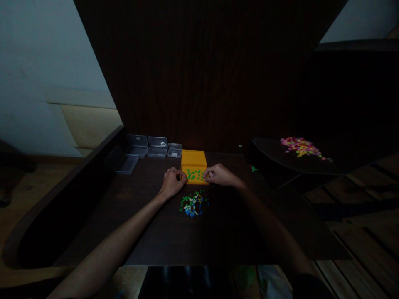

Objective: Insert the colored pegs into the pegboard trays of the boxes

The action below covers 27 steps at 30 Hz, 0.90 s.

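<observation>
An open orange box [193, 160] sits on the dark wooden table [156, 232], with small green pieces [193, 174] in its near half. My left hand [172, 182] curls its fingers on the box's left edge. My right hand [218, 175] curls its fingers on the right edge. Just in front of the box lies a heap of small mixed pieces [192, 203], green, blue, white and dark. Whether either hand also pinches a piece is too small to tell.
Several clear plastic boxes [146, 147] stand open at the table's back left. A pile of pink and yellow pieces [299, 146] lies on a dark side surface at the right. One green piece [254, 168] lies near the table's right edge. A dark wooden panel rises behind.
</observation>
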Each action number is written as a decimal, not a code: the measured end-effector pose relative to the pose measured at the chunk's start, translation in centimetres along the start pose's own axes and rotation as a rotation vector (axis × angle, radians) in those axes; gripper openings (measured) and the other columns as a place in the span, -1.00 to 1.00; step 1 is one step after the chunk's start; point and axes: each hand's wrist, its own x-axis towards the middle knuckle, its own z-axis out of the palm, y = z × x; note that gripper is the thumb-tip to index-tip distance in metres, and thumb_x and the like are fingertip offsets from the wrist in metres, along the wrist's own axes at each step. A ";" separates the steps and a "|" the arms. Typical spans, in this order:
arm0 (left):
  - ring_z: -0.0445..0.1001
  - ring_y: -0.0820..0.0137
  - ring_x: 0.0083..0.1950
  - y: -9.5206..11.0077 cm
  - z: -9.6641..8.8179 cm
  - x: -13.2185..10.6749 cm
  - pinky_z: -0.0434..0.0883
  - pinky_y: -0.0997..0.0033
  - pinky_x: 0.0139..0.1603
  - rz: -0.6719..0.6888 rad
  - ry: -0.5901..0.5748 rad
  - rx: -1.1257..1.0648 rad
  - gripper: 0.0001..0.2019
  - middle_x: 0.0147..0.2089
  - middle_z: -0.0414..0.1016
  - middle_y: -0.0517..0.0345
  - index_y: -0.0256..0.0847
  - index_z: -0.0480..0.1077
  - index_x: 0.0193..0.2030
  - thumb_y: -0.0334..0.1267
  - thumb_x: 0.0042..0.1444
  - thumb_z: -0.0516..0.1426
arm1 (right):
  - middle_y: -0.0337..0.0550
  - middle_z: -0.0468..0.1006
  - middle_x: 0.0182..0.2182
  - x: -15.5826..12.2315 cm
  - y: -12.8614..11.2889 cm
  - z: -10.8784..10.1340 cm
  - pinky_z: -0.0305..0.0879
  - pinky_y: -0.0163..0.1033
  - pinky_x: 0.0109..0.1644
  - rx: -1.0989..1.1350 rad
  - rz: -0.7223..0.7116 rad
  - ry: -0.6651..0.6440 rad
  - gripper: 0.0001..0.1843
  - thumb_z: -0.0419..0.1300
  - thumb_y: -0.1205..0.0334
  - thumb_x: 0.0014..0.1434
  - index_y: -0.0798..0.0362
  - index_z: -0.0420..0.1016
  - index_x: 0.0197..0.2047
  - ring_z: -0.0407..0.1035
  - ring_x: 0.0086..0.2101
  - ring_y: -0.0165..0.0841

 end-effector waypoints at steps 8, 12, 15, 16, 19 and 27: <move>0.41 0.27 -0.15 0.1 0.0 0.1 0.31 0.26 -0.01 -0.024 -0.003 0.010 -0.90 -0.31 0.41 0.12 -0.18 0.54 -0.35 -0.27 0.03 0.18 | -0.30 0.44 -0.59 -3.9 -1.4 0.9 0.11 -0.39 -0.40 -0.004 -0.159 -0.194 -0.83 0.28 0.22 0.07 0.12 0.63 -0.28 0.27 -0.54 -0.51; 0.42 0.27 -0.16 0.0 0.0 0.2 0.32 0.28 -0.04 -0.020 0.000 0.024 -0.88 -0.32 0.42 0.12 -0.17 0.55 -0.35 -0.26 0.03 0.17 | -0.24 0.55 -0.47 -4.0 -1.2 1.6 0.15 -0.37 -0.29 -0.090 -0.192 -0.205 -0.81 0.29 0.23 0.08 0.06 0.63 -0.21 0.36 -0.45 -0.47; 0.43 0.28 -0.19 -0.2 0.0 0.3 0.34 0.31 -0.08 -0.016 0.003 0.012 -0.88 -0.36 0.41 0.13 -0.17 0.56 -0.36 -0.25 0.01 0.18 | -0.24 0.57 -0.43 -3.9 -0.8 2.0 0.16 -0.36 -0.26 -0.113 -0.207 -0.200 -0.81 0.28 0.22 0.09 0.04 0.63 -0.20 0.37 -0.43 -0.46; 0.43 0.29 -0.20 -0.2 0.0 0.3 0.34 0.32 -0.09 -0.013 0.006 -0.009 -0.87 -0.37 0.42 0.14 -0.16 0.56 -0.36 -0.25 0.02 0.17 | -0.24 0.57 -0.42 -3.9 -0.8 2.2 0.15 -0.36 -0.26 -0.117 -0.214 -0.202 -0.81 0.27 0.22 0.10 0.04 0.63 -0.20 0.36 -0.43 -0.46; 0.45 0.32 -0.23 -0.5 -0.2 0.5 0.36 0.36 -0.11 -0.032 0.034 -0.130 -0.81 -0.34 0.46 0.14 -0.16 0.57 -0.31 -0.27 0.08 0.10 | -0.23 0.59 -0.39 -3.8 -0.9 2.3 0.15 -0.34 -0.21 -0.145 -0.222 -0.199 -0.83 0.26 0.23 0.11 0.02 0.62 -0.21 0.37 -0.38 -0.43; 0.46 0.30 -0.15 -0.3 -1.0 0.2 0.33 0.36 -0.01 -0.013 0.084 -0.224 -0.60 -0.28 0.50 0.10 -0.21 0.54 -0.39 -0.21 0.22 -0.10 | -0.22 0.59 -0.34 -3.5 -1.3 2.7 0.12 -0.34 -0.18 -0.200 -0.181 -0.194 -0.87 0.21 0.21 0.18 0.02 0.58 -0.25 0.38 -0.30 -0.41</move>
